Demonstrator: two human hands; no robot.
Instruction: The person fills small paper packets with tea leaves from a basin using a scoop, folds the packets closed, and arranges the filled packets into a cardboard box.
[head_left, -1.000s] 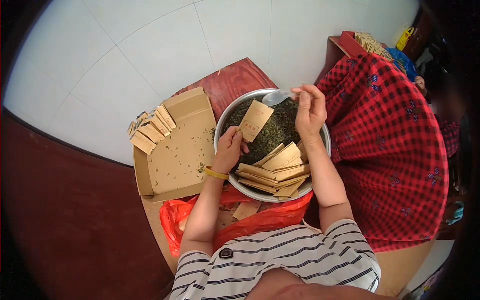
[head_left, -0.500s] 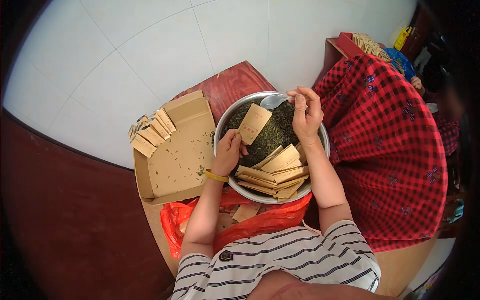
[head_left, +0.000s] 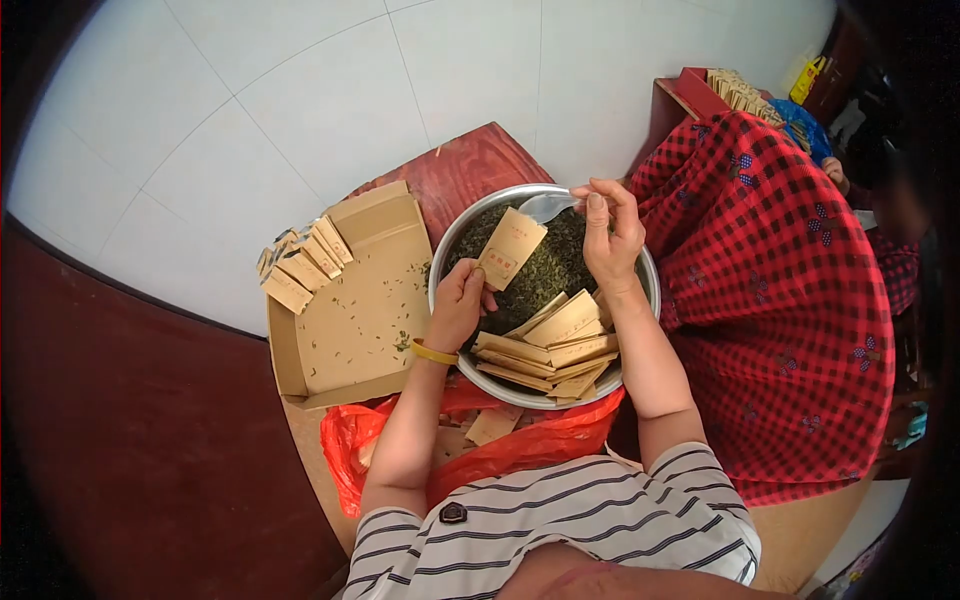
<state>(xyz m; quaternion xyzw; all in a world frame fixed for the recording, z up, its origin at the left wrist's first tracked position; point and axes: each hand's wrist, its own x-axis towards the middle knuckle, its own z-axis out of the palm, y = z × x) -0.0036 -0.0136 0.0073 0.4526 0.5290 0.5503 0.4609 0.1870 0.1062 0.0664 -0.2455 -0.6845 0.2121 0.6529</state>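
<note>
My left hand pinches the lower end of a small brown paper packet, tilted over the metal basin. My right hand grips the handle of a clear plastic spoon, whose bowl is at the packet's upper end. Dark green dried leaves lie in the basin beneath both hands. Several more brown packets are heaped in the near part of the basin, below my right wrist. What the spoon bowl holds is too small to tell.
Left of the basin, an open cardboard box holds scattered leaf bits and upright packets. A red plastic bag lies nearest my body. At right are red checked cloth, a red box of packets and another person's hand.
The spoon in my right hand has moved left and tipped against the packet's upper end. My left hand holds the packet nearly still.
</note>
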